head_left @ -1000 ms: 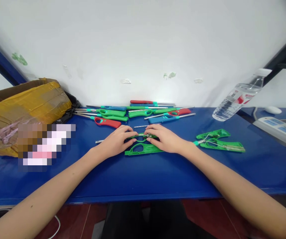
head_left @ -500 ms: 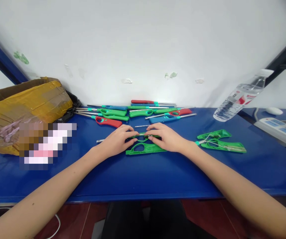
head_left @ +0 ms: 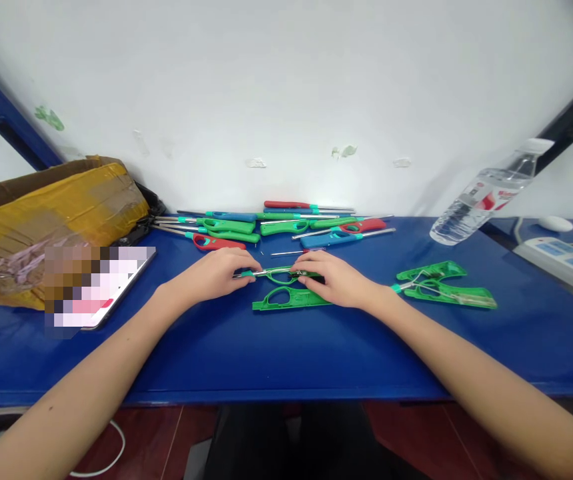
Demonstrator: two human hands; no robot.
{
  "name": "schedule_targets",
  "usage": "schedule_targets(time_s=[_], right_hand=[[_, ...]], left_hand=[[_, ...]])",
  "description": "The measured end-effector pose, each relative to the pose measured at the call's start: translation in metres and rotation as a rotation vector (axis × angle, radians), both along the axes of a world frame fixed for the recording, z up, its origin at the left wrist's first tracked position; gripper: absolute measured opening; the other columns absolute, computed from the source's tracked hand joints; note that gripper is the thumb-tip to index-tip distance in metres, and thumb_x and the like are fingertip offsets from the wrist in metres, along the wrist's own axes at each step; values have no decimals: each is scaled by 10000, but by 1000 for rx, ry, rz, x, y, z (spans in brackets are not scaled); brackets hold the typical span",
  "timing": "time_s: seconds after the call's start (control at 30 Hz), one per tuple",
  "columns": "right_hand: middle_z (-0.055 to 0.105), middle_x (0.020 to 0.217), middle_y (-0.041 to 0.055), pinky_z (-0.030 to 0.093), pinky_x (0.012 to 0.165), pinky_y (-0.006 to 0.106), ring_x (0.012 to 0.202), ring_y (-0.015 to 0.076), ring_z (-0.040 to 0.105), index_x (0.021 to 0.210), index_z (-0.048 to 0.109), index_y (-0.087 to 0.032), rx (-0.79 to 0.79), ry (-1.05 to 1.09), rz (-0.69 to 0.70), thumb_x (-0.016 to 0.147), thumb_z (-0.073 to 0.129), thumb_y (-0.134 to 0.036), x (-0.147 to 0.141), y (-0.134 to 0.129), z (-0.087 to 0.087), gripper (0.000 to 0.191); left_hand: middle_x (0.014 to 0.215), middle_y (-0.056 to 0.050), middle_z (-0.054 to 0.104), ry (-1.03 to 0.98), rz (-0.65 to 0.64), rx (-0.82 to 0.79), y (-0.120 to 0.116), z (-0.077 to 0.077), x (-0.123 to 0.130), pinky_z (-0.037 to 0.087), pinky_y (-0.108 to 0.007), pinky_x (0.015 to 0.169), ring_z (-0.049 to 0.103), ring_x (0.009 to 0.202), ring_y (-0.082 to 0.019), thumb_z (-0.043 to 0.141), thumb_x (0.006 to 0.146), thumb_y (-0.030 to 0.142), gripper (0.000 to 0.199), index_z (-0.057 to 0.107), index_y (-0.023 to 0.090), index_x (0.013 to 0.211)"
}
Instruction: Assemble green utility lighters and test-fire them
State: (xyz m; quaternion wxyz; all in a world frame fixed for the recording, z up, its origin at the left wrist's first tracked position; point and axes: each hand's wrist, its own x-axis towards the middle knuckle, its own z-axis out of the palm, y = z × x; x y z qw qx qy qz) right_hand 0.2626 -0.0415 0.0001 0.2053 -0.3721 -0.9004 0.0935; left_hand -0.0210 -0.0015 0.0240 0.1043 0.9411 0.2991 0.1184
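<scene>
My left hand (head_left: 219, 275) pinches the metal nozzle tube (head_left: 239, 275) of a gas lighter by its teal collar (head_left: 249, 274). In line with it lies an open green handle half (head_left: 280, 279) with a finger loop. My right hand (head_left: 337, 279) has its fingers closed on that handle half's right end, where they hide the inner parts. Just nearer to me, a second green handle half (head_left: 291, 300) rests on the table, its right end partly under my right hand. A thin metal rod (head_left: 286, 253) lies beyond my hands.
Several red, green and blue lighters (head_left: 279, 228) are piled along the wall. To the right is an opened green lighter (head_left: 456, 295), with a water bottle (head_left: 486, 193) and a power strip (head_left: 561, 260) behind. A taped box (head_left: 61, 207) and a phone (head_left: 124, 283) stand left.
My left hand has moved left, off the loop of the green handle half and onto the nozzle by its teal collar. My right hand stays almost where it was.
</scene>
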Motion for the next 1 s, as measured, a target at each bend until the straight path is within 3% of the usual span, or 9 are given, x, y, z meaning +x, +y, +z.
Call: schedule_targets(time_s=[0.2, 0.57, 1.0], right_hand=[[668, 1191, 129, 480, 1003, 481, 1126, 271, 614, 1174, 681, -199, 5, 14, 7, 970, 490, -257, 0, 1, -1, 284], [670, 1185, 127, 492, 983, 475, 1112, 272, 617, 1178, 678, -195, -12, 0, -1, 971, 485, -255, 1, -1, 2, 289], [668, 1207, 123, 489, 1000, 467, 1138, 273, 612, 1185, 680, -192, 3, 6, 0, 971, 491, -256, 2, 0, -1, 293]], left_hand=[[1026, -64, 748, -31, -15, 22, 1, -5, 0, 520, -355, 865, 680, 953, -232, 564, 913, 273, 244, 736, 220, 1078], [1038, -57, 730, -36, 40, -39, -2, -2, -1, 519, -269, 708, 680, 836, -188, 537, 929, 300, 287, 662, 205, 1170], [1059, -55, 726, -56, 16, -35, 0, -1, -3, 527, -284, 753, 682, 891, -196, 519, 948, 299, 268, 660, 213, 1159]])
